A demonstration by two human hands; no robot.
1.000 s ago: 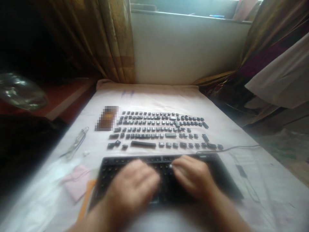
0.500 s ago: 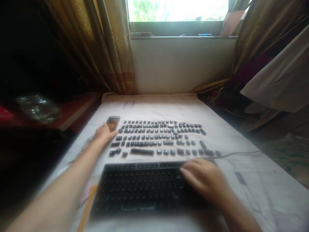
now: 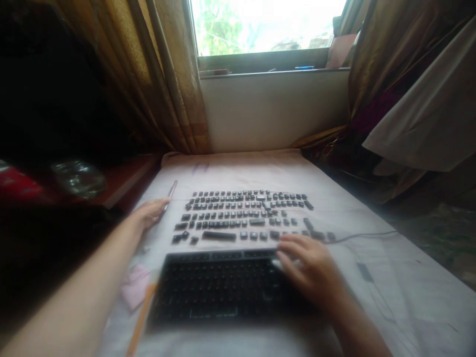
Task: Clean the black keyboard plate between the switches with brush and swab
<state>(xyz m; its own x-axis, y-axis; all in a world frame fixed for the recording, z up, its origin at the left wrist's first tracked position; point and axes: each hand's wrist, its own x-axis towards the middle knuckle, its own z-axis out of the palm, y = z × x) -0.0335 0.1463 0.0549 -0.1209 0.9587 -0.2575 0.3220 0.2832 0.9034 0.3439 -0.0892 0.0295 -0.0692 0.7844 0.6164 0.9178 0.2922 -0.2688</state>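
At the left of the keycaps, my left hand [image 3: 153, 212] is closed around a phone [image 3: 172, 189], which is tipped up so that only its thin edge shows. My right hand [image 3: 310, 265] rests on the upper right part of a black keyboard [image 3: 211, 287], fingers stretched and a little apart; a small pale patch by its fingertips is too blurred to make out. The keyboard's bed looks bare of keycaps. Just beyond it, many loose black keycaps [image 3: 223, 214] lie in rows on the pale cloth, with a long space bar [image 3: 219, 235] in the nearest row.
A cable [image 3: 366, 237] runs right from behind the keyboard, and a thin cord with a dark tag [image 3: 364, 271] lies nearby. Left of the keyboard are a pink cloth or paper [image 3: 136, 287] and an orange strip [image 3: 140, 320]. Curtains [image 3: 174, 89] flank the window.
My left hand has tilted the phone from showing its broad face to edge-on and drawn it slightly left, away from the keycaps. My right hand stays at the keyboard, and the view has tipped up slightly.
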